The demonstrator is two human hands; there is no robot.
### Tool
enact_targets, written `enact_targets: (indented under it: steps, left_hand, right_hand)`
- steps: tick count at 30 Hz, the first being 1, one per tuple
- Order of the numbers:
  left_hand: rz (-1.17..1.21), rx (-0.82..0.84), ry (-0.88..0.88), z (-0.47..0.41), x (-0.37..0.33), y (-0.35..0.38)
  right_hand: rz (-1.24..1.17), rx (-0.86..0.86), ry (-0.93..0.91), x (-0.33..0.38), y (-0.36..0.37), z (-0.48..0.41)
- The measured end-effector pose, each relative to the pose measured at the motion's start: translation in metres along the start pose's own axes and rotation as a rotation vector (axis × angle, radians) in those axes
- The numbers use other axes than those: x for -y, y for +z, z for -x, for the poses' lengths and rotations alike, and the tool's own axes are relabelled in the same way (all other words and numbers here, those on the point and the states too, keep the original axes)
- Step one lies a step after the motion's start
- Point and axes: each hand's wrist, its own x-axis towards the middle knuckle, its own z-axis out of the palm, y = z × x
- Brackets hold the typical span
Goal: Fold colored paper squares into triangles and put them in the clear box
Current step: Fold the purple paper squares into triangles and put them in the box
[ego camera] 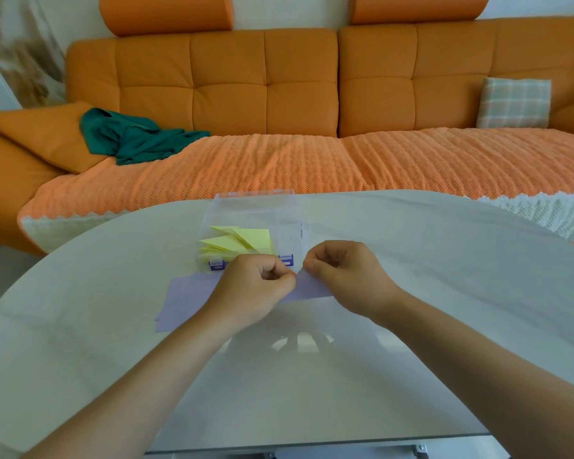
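Lilac paper sheet (310, 289) is the workpiece. We pinch it between the left hand (257, 288) and the right hand (343, 276), fingers curled and fingertips nearly meeting, low over the glossy table (411, 326). We judge the fold to be in progress. Spare lilac squares (186, 299) lie beneath the left wrist. The clear box (290, 226), just behind the hands, holds yellow triangles (242, 241). Next we should align opposite corners, crease the sheet flat, then transfer it to the box.

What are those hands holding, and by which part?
A purple paper sheet. The left hand and right hand both pinch it at its far corner, where their fingertips nearly meet.
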Motion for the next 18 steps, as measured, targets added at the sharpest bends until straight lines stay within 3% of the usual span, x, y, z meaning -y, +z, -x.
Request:
enact_targets:
  steps: [7, 11, 18]
  left_hand:
    - [-0.106, 0.117, -0.051, -0.002, 0.012, -0.024]
    - [-0.03, -0.089, 0.041, -0.002, 0.013, -0.025]
    - [0.043, -0.023, 0.105, -0.002, 0.006, -0.018]
  right_hand:
    - [-0.114, -0.213, 0.079, -0.001, -0.011, -0.01]
    - [-0.125, -0.128, 0.077, 0.002, -0.008, -0.006]
    - [-0.16, -0.047, 0.023, 0.012, 0.012, 0.0]
